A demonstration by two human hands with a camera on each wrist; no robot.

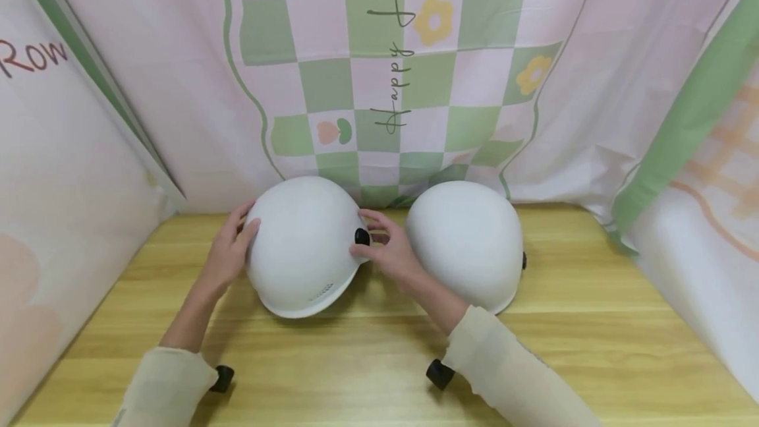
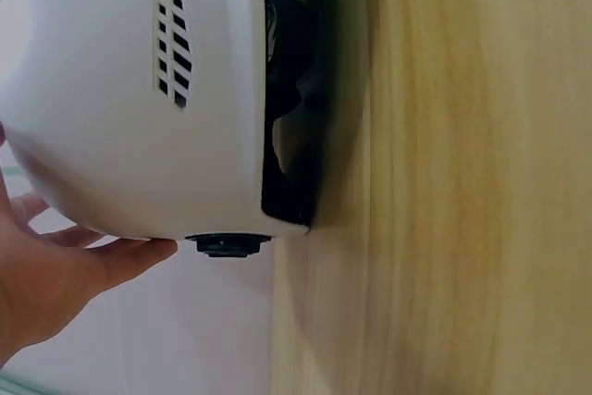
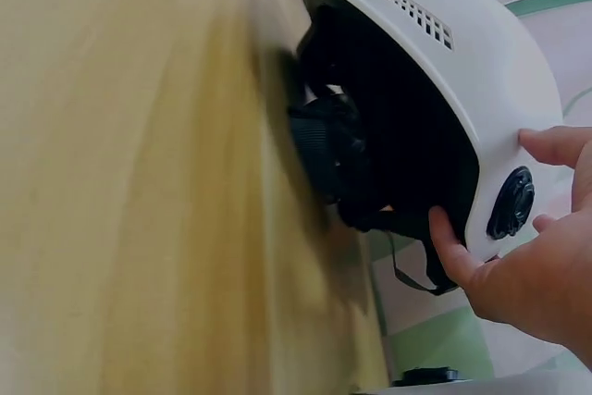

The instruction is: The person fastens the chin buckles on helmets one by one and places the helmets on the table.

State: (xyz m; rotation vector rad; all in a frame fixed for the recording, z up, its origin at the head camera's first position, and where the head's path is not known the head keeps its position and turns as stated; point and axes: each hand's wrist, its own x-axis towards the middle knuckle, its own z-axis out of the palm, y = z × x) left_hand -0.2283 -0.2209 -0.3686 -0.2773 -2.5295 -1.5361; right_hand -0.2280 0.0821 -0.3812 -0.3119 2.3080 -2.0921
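Note:
A white helmet (image 1: 302, 249) is held between both hands at the left of the table in the head view. Its right side is tilted up off the wood, showing the black lining and straps (image 3: 342, 145) underneath. The left hand (image 1: 230, 249) holds the shell's left side, near a black round fitting (image 2: 228, 245). The right hand (image 1: 388, 246) grips the right rim around another black fitting (image 3: 511, 203), one fingertip on the rim's inner edge. A second white helmet (image 1: 468, 242) stands just right of the right hand, dome up.
Beneath everything is a wood-grain table (image 1: 344, 374). Behind it hangs a green-and-white checked curtain (image 1: 373, 84), close to both helmets. Fabric walls flank the table on the left and right. Dark cylindrical devices (image 1: 440, 374) sit at both wrists.

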